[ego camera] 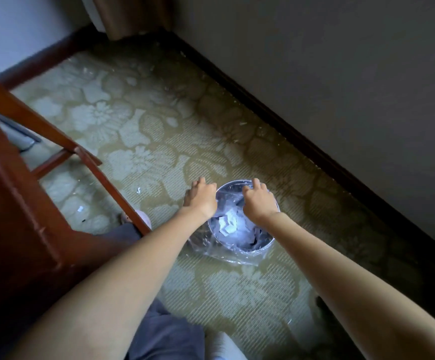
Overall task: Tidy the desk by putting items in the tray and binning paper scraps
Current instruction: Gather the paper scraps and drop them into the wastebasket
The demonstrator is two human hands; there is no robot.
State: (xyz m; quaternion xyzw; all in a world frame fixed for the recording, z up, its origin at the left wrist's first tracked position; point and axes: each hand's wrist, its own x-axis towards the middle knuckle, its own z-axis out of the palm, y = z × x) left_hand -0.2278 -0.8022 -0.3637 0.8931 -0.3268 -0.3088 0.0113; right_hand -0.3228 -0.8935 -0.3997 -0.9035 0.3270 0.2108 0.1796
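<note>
With the bin (242,219) at centre frame already holding paper scraps (228,223), the left hand (202,197), loosely open and empty, and the right hand (258,200), fingers curled on the liner (226,255), should release directly above its mouth.

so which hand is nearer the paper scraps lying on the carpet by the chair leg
Left. The left hand is beside the bin, on the side toward the scraps; the right hand is over the bin's far rim, farther away.
</note>
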